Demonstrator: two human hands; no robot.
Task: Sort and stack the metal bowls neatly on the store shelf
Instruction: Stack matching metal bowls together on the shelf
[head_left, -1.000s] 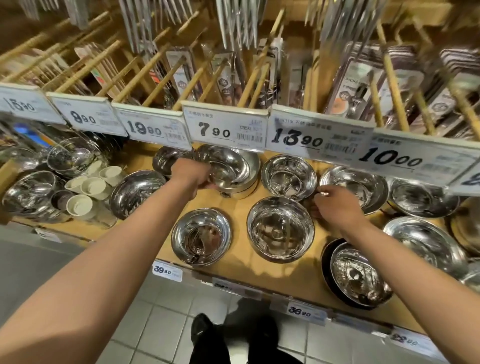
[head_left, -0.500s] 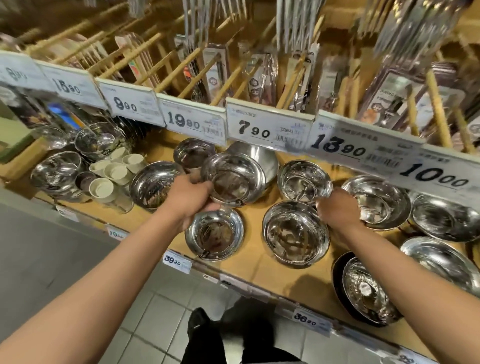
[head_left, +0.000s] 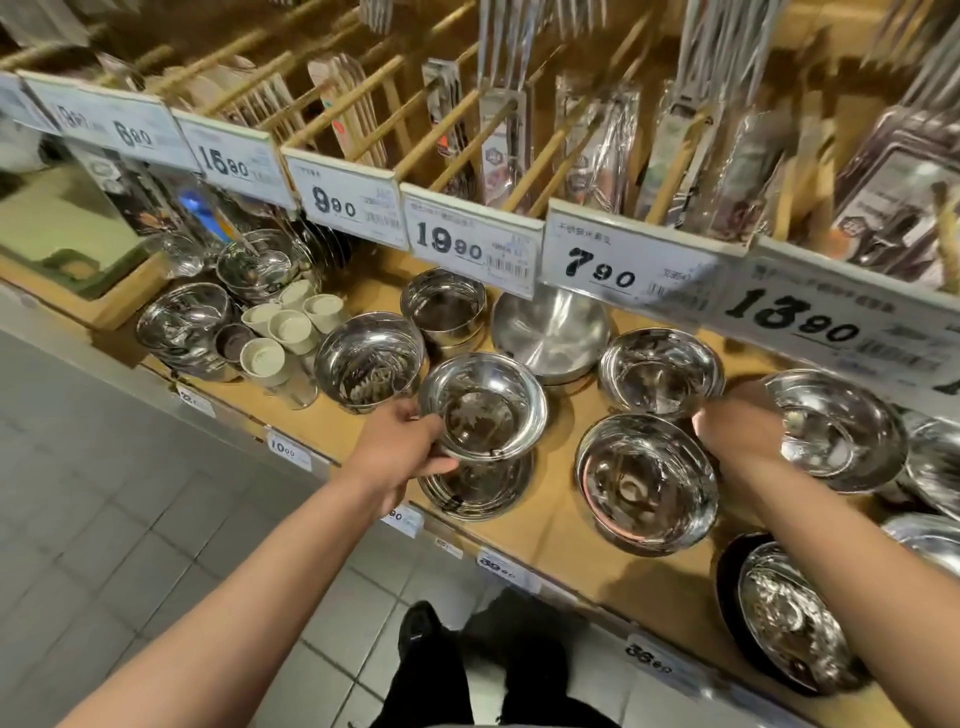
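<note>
The left hand is gripping a metal bowl by its near rim, holding it directly above a matching bowl on the shelf, evidently for nesting. The right hand is resting between neighbouring bowls; its grip cannot be told.

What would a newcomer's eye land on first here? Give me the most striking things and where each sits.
First, the left hand gripping a shiny metal bowl by its rim, held just above another bowl at the shelf's front edge. Next, the row of white price tags with bold black numbers running across above the bowls. To the right, the right hand rests among more bowls on the wooden shelf.
</note>
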